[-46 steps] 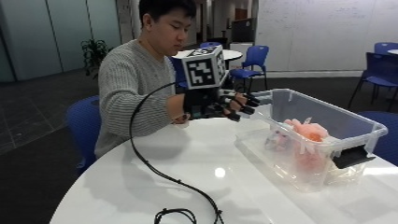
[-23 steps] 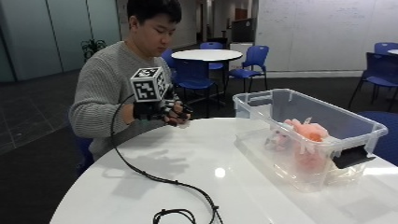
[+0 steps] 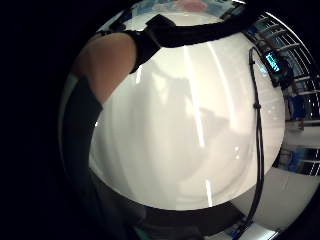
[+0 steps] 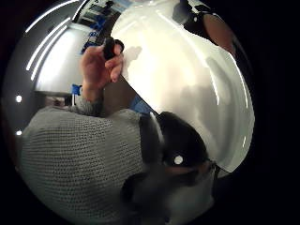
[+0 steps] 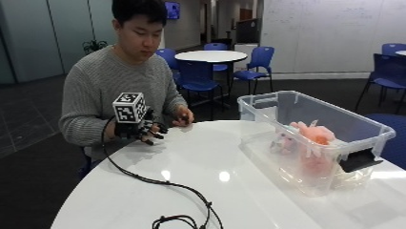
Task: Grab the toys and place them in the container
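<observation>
In the outside view my gloved right hand (image 5: pixel 141 130) hovers over the white round table (image 5: pixel 254 191), at its edge close to the person's body. Its fingers hang loosely curled and hold nothing. The clear plastic container (image 5: pixel 283 101) stands far off on the table's right side, with pink toys (image 5: pixel 312 133) lying inside it. No toy lies loose on the tabletop. The little finger side palm view shows only bare tabletop (image 3: pixel 190 125) below the hand. In the thumb side palm view, the bare left hand (image 4: pixel 96 65) pinches a small black object (image 4: pixel 108 47).
The bare left hand (image 5: pixel 183 117) rests at the table's far edge beside the gloved hand. The container has a black latch (image 5: pixel 358 160) on its near end. Blue chairs (image 5: pixel 257 62) and another round table (image 5: pixel 210 56) stand behind the person.
My gloved hand has drawn back from beside the container's rim to the table edge near the person's body, and has sunk lower. The container and toys have not moved.
</observation>
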A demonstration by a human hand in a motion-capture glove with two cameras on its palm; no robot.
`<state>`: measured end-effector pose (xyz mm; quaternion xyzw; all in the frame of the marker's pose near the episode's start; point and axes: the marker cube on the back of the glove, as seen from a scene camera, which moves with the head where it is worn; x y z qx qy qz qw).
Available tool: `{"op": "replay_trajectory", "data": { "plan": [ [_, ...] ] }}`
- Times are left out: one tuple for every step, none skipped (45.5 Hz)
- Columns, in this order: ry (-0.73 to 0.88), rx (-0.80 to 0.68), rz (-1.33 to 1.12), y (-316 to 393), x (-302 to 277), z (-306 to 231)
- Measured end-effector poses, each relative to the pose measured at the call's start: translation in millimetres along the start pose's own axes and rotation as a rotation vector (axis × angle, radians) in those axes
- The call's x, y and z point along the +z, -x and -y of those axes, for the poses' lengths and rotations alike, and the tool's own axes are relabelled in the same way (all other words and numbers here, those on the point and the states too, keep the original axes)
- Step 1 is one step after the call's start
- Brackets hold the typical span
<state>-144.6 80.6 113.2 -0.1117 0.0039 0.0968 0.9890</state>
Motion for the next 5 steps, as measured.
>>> {"op": "replay_trajectory", "data": {
  "plan": [
    [-0.002,-0.001,-0.002,-2.4,0.0,-0.8],
    [-0.002,-0.002,-0.004,-5.2,-0.1,-1.4],
    [-0.002,-0.003,-0.004,-7.7,-0.3,-1.9],
    [-0.001,-0.005,-0.003,-9.7,-0.4,-2.3],
    [-0.001,-0.005,-0.003,-10.7,-0.4,-2.6]
  ]
}}
